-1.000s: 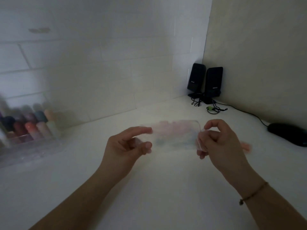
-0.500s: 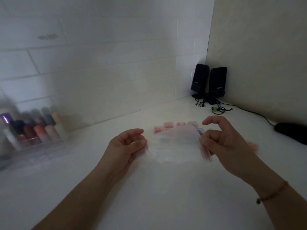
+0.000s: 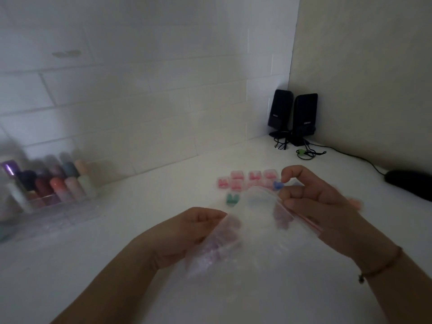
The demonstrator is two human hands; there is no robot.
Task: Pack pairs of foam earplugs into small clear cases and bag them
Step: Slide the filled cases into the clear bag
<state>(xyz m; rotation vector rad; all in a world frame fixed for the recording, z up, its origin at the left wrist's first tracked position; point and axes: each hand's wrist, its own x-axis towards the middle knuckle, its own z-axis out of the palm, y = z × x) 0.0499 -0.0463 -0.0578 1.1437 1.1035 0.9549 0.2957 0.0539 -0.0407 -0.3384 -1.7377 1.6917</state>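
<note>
A clear plastic zip bag point(image 3: 254, 228) with a red strip along its mouth is stretched between my hands above the white table. My left hand point(image 3: 187, 232) pinches the bag's lower left end. My right hand point(image 3: 313, 204) grips the mouth end by the red strip. Behind the bag, several small clear cases with pink earplugs point(image 3: 247, 180) sit in a cluster on the table. One case with green earplugs point(image 3: 232, 199) lies nearer, and a blue one point(image 3: 277, 185) shows by my right fingers. The picture is dim and blurred.
A clear organiser point(image 3: 46, 206) holding several coloured bottles stands at the far left by the tiled wall. Two black speakers point(image 3: 292, 115) with cables stand in the back corner. A dark mouse point(image 3: 409, 183) lies at the right edge.
Both hands have lowered with the bag toward me, and the bag now hangs slanted. The pink, green and blue cases on the table have come into view behind it.
</note>
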